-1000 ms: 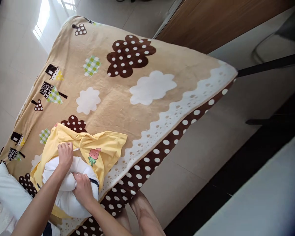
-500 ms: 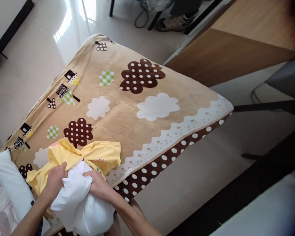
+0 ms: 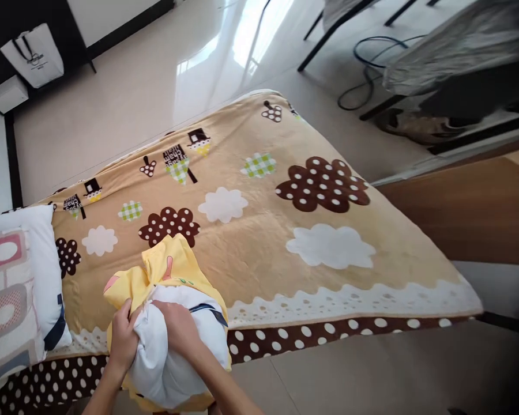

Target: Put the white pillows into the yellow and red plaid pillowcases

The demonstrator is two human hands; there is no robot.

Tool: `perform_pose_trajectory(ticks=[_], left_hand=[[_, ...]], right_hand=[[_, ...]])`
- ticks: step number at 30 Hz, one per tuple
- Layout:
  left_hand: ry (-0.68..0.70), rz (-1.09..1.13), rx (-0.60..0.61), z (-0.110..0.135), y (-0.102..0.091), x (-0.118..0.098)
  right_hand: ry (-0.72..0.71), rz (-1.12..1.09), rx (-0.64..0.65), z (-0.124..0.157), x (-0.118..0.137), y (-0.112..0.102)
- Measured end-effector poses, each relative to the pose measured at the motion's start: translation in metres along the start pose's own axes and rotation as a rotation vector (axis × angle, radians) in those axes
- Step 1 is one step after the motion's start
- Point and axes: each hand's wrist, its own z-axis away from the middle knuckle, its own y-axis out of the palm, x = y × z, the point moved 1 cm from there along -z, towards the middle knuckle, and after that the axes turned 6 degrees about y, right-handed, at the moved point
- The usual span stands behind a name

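A white pillow (image 3: 164,363) lies at the near edge of the bed, partly wrapped in a yellow pillowcase (image 3: 168,268) with a carrot print. My left hand (image 3: 123,337) is closed on the yellow pillowcase at the pillow's left side. My right hand (image 3: 179,328) presses on top of the white pillow, fingers curled into the fabric. A dark blue strip (image 3: 207,311) crosses the pillow's right side. The lower part of the pillow is cut off by the frame's edge.
The bed is covered with a tan blanket (image 3: 259,242) with brown dotted trees and a brown polka-dot border (image 3: 328,331). Another patterned pillow (image 3: 12,288) lies at the left. Tiled floor (image 3: 155,86), a paper bag (image 3: 34,55), cables (image 3: 372,63) and wooden furniture (image 3: 471,207) surround the bed.
My view has swung left and up, so the bed now sits more squarely. The pillow has been gathered further into the yellow case, and both hands have shifted their hold on it.
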Motion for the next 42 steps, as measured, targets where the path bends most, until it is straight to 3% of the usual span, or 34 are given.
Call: perform_pose_trajectory(ticks=[2, 5, 10, 14, 16, 19, 22, 24, 25, 29, 33, 38, 42], left_hand=[[-0.007, 0.081, -0.138, -0.002, 0.003, 0.002], [0.011, 0.031, -0.332, 0.003, 0.004, 0.007], [0.212, -0.251, -0.281, 0.018, 0.014, 0.027], [0.241, -0.450, -0.302, 0.005, 0.015, 0.051], [0.209, -0.503, -0.282, -0.009, 0.008, 0.065], [0.039, -0.494, -0.317, -0.025, -0.006, 0.084], [-0.101, -0.461, -0.401, -0.035, -0.013, 0.095], [-0.116, -0.451, -0.431, -0.041, -0.011, 0.093], [-0.113, -0.440, -0.440, -0.044, -0.009, 0.091], [-0.098, -0.388, -0.457, -0.056, -0.004, 0.080], [-0.111, -0.384, -0.458, -0.058, -0.016, 0.079], [-0.064, -0.425, -0.453, -0.042, -0.019, 0.073], [0.082, -0.425, -0.428, -0.019, -0.008, 0.067]], right_hand=[[-0.086, 0.168, 0.136, -0.001, 0.004, 0.023], [-0.101, 0.287, 0.185, -0.005, 0.007, 0.043], [0.008, 0.388, 0.093, -0.031, 0.005, 0.058], [-0.052, 0.402, 0.018, -0.036, 0.001, 0.061], [-0.159, 0.348, -0.006, -0.030, -0.006, 0.057], [-0.359, 0.244, -0.069, -0.019, -0.023, 0.044], [-0.416, 0.303, -0.290, -0.011, -0.037, 0.032], [-0.401, 0.363, -0.387, -0.007, -0.039, 0.033], [-0.419, 0.373, -0.370, -0.005, -0.037, 0.037], [-0.548, 0.352, -0.136, -0.003, -0.018, 0.069], [-0.479, 0.377, -0.093, -0.009, -0.004, 0.103], [-0.474, 0.394, -0.085, -0.029, 0.015, 0.131], [-0.403, 0.362, -0.119, -0.056, 0.029, 0.133]])
